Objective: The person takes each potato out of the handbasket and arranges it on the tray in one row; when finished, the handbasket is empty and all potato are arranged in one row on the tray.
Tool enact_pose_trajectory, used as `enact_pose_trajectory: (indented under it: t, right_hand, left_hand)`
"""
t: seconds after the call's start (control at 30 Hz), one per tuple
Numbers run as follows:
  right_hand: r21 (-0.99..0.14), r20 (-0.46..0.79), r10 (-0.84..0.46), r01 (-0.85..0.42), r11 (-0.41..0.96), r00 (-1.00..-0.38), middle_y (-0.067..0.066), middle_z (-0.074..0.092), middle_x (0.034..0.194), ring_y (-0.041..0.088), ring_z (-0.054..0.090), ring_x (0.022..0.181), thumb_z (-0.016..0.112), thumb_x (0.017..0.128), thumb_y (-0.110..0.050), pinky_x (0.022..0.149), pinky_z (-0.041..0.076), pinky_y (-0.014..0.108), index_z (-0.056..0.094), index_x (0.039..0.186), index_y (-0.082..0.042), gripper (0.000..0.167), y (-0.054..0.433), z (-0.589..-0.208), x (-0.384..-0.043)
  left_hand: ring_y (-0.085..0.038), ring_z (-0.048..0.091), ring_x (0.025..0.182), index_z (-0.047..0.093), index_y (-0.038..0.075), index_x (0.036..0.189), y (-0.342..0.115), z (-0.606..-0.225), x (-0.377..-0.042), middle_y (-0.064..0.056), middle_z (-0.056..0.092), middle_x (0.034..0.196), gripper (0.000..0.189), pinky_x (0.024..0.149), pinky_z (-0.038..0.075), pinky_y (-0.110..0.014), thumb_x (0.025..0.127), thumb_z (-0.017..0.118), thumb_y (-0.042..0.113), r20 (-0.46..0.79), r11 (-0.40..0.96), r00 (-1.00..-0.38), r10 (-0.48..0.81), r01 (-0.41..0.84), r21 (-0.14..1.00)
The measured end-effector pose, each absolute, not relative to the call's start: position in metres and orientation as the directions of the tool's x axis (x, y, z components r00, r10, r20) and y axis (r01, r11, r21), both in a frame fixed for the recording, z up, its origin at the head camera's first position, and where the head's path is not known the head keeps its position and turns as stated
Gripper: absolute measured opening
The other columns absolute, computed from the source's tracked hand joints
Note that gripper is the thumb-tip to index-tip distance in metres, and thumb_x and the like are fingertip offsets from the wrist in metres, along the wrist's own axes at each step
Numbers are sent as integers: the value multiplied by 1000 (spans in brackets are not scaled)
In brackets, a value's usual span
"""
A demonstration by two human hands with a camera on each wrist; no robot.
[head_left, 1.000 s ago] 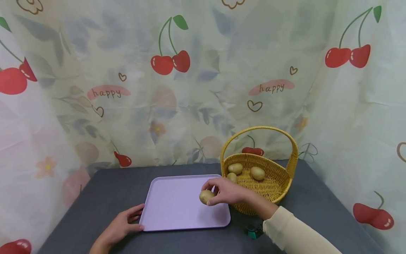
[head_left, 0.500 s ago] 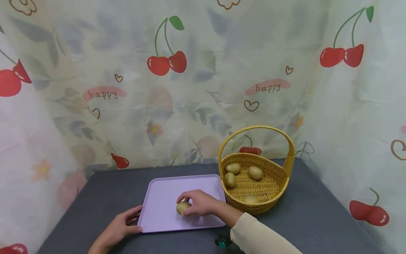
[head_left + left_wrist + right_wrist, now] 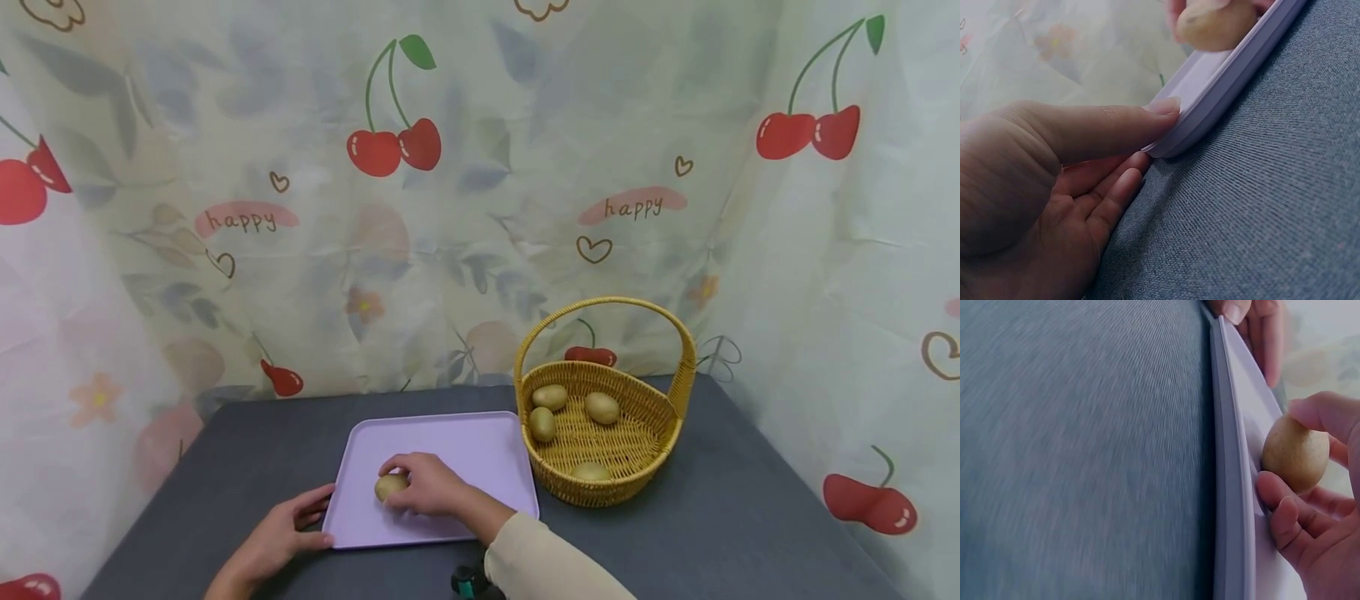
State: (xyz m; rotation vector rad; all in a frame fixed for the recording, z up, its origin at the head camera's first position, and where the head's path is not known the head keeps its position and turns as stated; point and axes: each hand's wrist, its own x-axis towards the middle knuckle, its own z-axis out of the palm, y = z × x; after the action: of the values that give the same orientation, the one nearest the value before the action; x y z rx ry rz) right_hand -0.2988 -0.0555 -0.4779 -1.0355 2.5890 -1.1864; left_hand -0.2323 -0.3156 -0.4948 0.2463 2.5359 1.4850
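Observation:
My right hand (image 3: 426,487) holds a potato (image 3: 391,487) over the left part of a lilac tray (image 3: 465,450). In the right wrist view, thumb and fingers pinch this potato (image 3: 1296,454) from both sides, low inside the tray's rim. Whether its underside touches the tray is hard to make out. My left hand (image 3: 276,533) grips the tray's near left corner. The left wrist view has its thumb (image 3: 1116,128) on the near wall and the other fingers round the corner, partly hidden.
A yellow wicker basket (image 3: 645,467) with a tall handle stands right of the tray, close to its edge. Several potatoes, one of them a near potato (image 3: 592,472), lie in it. Dark grey cloth (image 3: 712,517) covers the table; a printed curtain (image 3: 480,208) hangs behind.
My right hand has carried the potato left and down from beside the basket to the tray's left part. My left hand has stayed at the tray's corner.

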Motion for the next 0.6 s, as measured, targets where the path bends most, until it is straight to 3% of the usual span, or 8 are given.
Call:
enact_pose_trajectory:
  t: [0.27, 0.5, 0.6]
  right_hand:
    - [-710, 192, -572, -515, 480, -798, -9, 58, 81, 3, 50, 72, 82, 73, -16, 61, 43, 16, 70, 108, -14, 36, -87, -479, -297]
    - [-696, 169, -547, -492, 523, -820, -11, 59, 80, 4, 50, 69, 83, 73, -19, 61, 41, 17, 71, 108, -17, 37, -104, -475, -293]
    - [-658, 157, -556, -506, 558, -816, -10, 62, 87, 4, 50, 74, 83, 74, -23, 65, 40, 18, 71, 111, -19, 40, -106, -475, -291]
  left_hand:
    - [-39, 54, 117, 41, -12, 140, -316, -495, -231, -30, 52, 133, 79, 92, 47, -33, 78, 81, 15, -53, 478, -965, 257, 79, 875]
    - [-40, 53, 118, 41, -12, 140, -317, -496, -231, -31, 50, 134, 79, 94, 47, -40, 78, 81, 15, -60, 462, -963, 262, 70, 884]
    - [-41, 53, 118, 41, -12, 140, -317, -496, -232, -32, 50, 134, 80, 92, 48, -33, 77, 82, 16, -47, 455, -961, 272, 86, 887]
